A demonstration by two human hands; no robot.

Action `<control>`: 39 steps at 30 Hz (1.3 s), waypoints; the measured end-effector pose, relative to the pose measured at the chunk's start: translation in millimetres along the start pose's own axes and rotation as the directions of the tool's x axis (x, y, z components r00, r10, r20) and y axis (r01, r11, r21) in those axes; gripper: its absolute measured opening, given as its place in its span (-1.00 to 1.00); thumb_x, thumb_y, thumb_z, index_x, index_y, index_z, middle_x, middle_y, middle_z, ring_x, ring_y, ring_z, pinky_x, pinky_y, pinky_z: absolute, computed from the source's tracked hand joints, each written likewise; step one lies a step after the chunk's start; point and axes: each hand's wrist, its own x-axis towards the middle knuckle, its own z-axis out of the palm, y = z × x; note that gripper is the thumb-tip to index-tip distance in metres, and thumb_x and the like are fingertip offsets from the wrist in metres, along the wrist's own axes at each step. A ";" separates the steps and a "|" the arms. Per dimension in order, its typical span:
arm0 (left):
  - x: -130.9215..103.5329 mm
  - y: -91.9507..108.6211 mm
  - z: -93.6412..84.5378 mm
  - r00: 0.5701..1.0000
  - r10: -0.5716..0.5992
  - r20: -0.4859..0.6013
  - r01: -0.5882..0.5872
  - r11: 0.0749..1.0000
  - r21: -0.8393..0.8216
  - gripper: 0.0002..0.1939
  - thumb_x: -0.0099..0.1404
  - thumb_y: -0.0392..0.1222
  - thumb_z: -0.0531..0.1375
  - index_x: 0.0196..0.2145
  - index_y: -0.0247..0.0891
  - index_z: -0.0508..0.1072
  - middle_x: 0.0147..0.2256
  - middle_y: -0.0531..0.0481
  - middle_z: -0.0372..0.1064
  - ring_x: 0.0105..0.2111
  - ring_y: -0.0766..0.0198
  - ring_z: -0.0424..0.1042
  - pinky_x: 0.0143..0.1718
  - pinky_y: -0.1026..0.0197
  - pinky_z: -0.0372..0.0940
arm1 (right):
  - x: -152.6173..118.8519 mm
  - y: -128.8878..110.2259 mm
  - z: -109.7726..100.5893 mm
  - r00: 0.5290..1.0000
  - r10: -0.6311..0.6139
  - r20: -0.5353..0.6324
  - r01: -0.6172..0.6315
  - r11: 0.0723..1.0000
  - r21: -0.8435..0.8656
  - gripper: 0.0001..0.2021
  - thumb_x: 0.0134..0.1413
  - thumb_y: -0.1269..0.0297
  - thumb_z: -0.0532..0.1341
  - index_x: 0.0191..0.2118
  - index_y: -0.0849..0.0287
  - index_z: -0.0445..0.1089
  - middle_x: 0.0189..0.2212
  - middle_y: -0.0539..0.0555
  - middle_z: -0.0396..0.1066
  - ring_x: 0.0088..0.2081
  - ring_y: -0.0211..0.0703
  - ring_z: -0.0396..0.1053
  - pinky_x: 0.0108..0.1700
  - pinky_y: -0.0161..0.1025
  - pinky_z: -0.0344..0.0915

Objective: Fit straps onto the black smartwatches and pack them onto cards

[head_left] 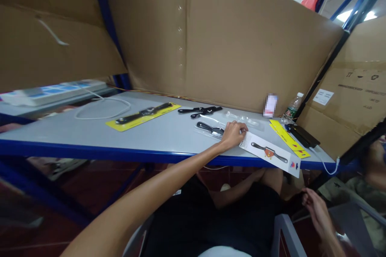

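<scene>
My left hand is over the table with its fingers curled closed at the left end of a white printed card. The card pictures a spokeshave and sticks out past the table's front edge. Just left of the hand, a black spokeshave lies in a clear plastic blister, partly hidden by the hand. My right hand is low at the right, off the table, with fingers drawn together; whether anything is between them I cannot make out. Behind the left hand lie loose black spokeshaves and clear empty blisters.
A packed spokeshave on a yellow card lies at left near a white cable. At right are yellow cards, a black case, a water bottle and a pixelated item. Cardboard walls enclose the table.
</scene>
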 end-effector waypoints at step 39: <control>-32.1 -148.4 -70.3 0.828 -0.493 -0.269 0.373 0.840 -0.394 -0.46 0.29 -0.08 0.20 0.18 -0.31 0.40 -0.02 -0.20 0.50 -0.02 0.04 0.45 0.13 0.03 0.24 | 76.5 -97.0 62.4 0.986 -0.058 0.156 0.064 0.997 -0.035 -0.09 -0.35 0.01 0.53 0.20 0.27 0.34 -0.62 -0.12 0.28 -0.66 -0.35 0.08 -0.63 -0.40 -0.08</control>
